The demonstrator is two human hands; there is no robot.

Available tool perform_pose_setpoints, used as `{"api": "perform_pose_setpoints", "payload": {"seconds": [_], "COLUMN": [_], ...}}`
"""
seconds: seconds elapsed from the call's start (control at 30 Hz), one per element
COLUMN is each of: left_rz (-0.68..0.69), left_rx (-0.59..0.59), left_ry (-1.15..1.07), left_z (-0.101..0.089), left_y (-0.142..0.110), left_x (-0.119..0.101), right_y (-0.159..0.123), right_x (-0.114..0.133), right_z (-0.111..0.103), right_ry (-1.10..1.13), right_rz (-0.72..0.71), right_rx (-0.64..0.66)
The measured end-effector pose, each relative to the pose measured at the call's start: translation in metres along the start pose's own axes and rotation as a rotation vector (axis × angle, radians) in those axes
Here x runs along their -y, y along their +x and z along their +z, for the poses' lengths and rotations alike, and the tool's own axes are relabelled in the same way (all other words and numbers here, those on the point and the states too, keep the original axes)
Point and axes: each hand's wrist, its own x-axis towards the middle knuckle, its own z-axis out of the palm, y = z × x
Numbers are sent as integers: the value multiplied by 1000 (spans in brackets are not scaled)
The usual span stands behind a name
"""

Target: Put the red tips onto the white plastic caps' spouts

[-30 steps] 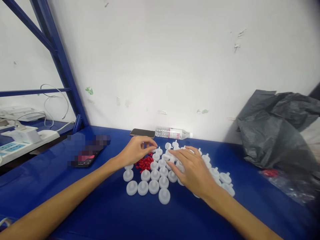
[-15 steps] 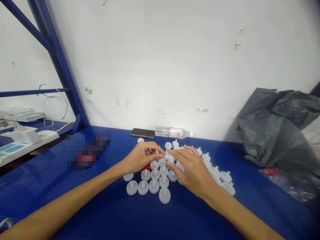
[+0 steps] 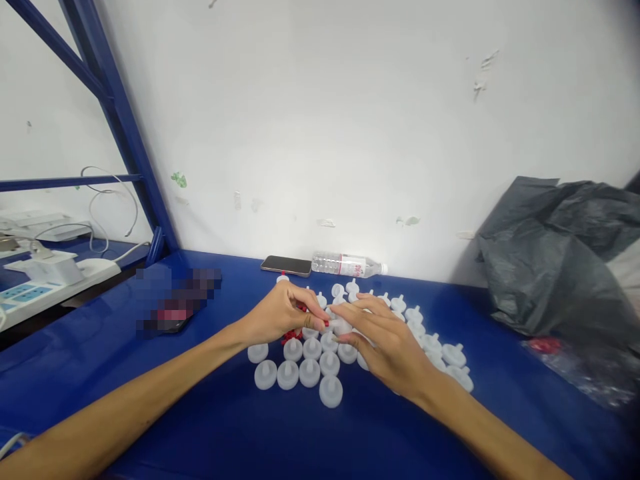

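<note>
Between the thumb and fingertips of my left hand point(image 3: 286, 312) is a small red piece point(image 3: 327, 323), closed in a pinch. My right hand point(image 3: 383, 333) grips a translucent white cap with a spout point(image 3: 341, 327), its spout pointing left toward the red piece. The red piece is at the spout's tip; I cannot tell whether it is on it. Several similar white spouted caps point(image 3: 310, 372) lie below and around both hands, mostly with spouts up. A small heap of red pieces point(image 3: 292, 335) lies partly hidden under my left hand.
A phone point(image 3: 286, 266) and a plastic bottle point(image 3: 349, 265) lie against the wall on the blue table point(image 3: 225, 427). At right are a grey plastic bag point(image 3: 550, 247) and a clear bag with something red point(image 3: 575, 367). A power strip point(image 3: 55, 287) is at left.
The red piece now shows at my left fingertips. The white cap in my right hand has turned so its spout points left. Both hands stay close together.
</note>
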Motion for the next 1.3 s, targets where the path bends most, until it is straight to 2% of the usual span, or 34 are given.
{"api": "perform_pose_setpoints", "payload": {"seconds": [0.17, 0.3, 0.4, 0.5, 0.67, 0.8, 1.1, 1.2, 1.3], "left_rz": [59, 108, 138, 79, -11, -78, -93, -36, 89], "left_rx": [-23, -98, -224, -385, -325, -247, -191, -169, -72], "left_ry": [-27, 98, 351, 795, 1023, 1146, 1252, 1222, 1109], "left_z": [2, -4, -18, -42, -77, -85, -80, -71, -60], "left_y": [5, 5, 8, 12, 14, 11, 9, 9, 10], "left_x": [9, 3, 3, 7, 8, 8, 11, 12, 15], "right_y": [2, 9, 10, 6, 0, 2, 1, 2, 2], "right_x": [-1, -1, -6, -14, -23, -21, -19, -18, -17], "right_z": [-1, -6, -8, -8, -9, -11, -9, -9, -9], "right_ry": [-3, -93, -170, -221, -240, -251, -261, -254, -246], "right_rz": [47, 107, 136, 160, 163, 155, 142, 144, 143], "right_rx": [34, 42, 70, 130, 147, 137, 178, 183, 190]}}
